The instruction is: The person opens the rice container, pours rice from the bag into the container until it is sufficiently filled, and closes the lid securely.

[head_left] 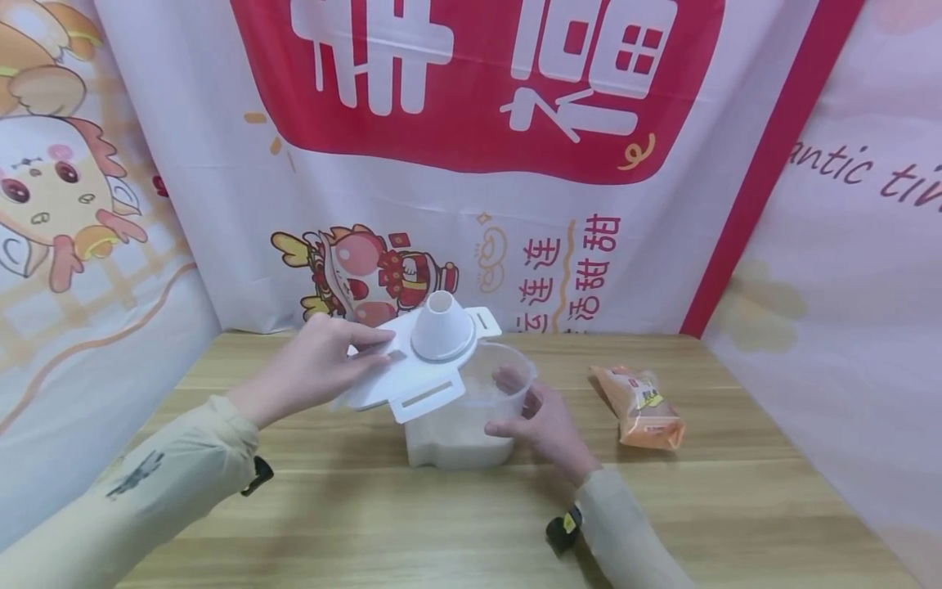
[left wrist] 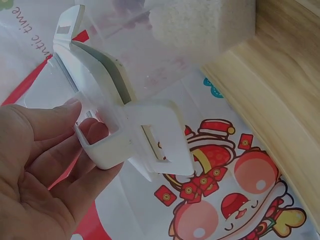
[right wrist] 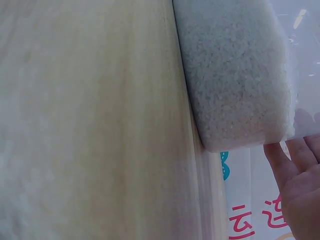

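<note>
On the wooden table (head_left: 456,532), near its middle, we see a clear container (head_left: 478,413) standing upright, partly filled with white rice (right wrist: 235,75). Over its left side we find a white lid (head_left: 415,375) with a cone spout (head_left: 441,327), tilted and unseated; we cannot tell whether it touches the container. Our left hand (head_left: 327,356) pinches one end of the lid, and our right hand (head_left: 546,421) grips the container's right side. Right of that hand, apart, lies an orange packet (head_left: 642,407).
</note>
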Action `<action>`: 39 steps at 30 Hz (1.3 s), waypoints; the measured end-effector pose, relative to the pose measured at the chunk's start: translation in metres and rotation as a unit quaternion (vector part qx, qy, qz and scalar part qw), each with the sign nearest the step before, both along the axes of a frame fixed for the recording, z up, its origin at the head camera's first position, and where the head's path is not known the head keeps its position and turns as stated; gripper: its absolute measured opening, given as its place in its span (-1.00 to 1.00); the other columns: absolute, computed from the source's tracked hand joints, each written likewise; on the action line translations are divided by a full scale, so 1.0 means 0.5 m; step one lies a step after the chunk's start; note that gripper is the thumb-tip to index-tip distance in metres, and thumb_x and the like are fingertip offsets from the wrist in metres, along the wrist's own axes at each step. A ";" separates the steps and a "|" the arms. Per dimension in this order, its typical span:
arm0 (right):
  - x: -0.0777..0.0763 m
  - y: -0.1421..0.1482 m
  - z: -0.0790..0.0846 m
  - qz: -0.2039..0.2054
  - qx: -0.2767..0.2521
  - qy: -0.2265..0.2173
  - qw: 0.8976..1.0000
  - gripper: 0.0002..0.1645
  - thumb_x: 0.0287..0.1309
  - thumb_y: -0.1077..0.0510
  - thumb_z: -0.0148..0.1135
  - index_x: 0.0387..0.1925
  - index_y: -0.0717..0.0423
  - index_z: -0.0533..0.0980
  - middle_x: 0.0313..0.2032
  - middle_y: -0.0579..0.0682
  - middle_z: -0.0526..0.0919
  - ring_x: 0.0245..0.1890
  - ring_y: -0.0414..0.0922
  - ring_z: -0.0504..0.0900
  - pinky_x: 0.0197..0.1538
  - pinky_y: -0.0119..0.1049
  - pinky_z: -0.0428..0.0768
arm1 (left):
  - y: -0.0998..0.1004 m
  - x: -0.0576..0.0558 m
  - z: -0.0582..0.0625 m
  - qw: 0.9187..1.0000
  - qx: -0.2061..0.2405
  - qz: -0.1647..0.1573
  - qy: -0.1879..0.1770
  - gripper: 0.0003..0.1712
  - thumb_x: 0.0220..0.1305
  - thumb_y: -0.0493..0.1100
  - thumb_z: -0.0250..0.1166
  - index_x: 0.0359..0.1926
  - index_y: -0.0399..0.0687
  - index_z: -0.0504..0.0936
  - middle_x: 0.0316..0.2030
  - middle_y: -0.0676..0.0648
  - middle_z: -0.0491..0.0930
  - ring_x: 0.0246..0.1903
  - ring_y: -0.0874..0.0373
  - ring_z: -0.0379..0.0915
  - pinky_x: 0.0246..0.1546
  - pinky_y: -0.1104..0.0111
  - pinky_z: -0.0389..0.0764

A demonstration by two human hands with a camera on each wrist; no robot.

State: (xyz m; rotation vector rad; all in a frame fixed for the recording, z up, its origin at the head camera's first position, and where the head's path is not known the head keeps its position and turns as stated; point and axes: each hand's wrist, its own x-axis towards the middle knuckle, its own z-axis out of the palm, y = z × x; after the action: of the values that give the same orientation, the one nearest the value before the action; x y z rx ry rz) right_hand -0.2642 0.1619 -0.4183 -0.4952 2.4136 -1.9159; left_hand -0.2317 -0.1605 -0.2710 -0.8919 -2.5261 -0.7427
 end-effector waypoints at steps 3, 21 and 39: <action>-0.001 0.000 -0.001 0.002 -0.004 0.000 1.000 -0.01 -0.21 -0.02 0.65 0.32 -0.23 0.39 0.24 -0.26 0.48 0.30 -0.18 0.35 0.37 0.00 0.23 | 0.012 0.001 0.005 1.000 -0.005 -0.004 -0.006 -0.65 0.14 -0.22 0.48 -0.03 -0.21 0.73 -0.26 -0.16 0.72 -0.51 0.21 0.48 -0.54 0.41 0.59; 0.001 0.000 -0.003 -0.013 0.005 -0.015 1.000 0.00 -0.32 -0.08 0.69 0.26 -0.26 0.44 0.19 -0.21 0.53 0.23 -0.12 0.44 0.31 0.02 0.33 | 0.067 -0.019 0.021 0.996 -0.067 -0.053 -0.004 -0.65 0.15 -0.21 0.48 -0.02 -0.15 0.73 -0.30 -0.07 0.73 -0.55 0.26 0.46 -0.51 0.42 0.53; 0.008 -0.003 0.000 -0.047 0.009 -0.016 0.999 0.07 -0.42 -0.12 0.72 0.26 -0.20 0.41 0.20 -0.16 0.51 0.23 -0.06 0.44 0.27 0.04 0.39 | 0.103 -0.036 0.036 0.991 -0.093 -0.097 -0.002 -0.71 0.17 -0.27 0.45 -0.06 -0.15 0.75 -0.28 -0.03 0.73 -0.44 0.29 0.56 -0.31 0.37 0.67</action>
State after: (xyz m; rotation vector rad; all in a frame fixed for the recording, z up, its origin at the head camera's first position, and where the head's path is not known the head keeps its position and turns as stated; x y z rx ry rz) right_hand -0.2601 0.1605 -0.4184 -0.3530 2.4731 -1.9196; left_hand -0.2496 -0.1089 -0.2532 -1.2149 -2.5691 -0.5699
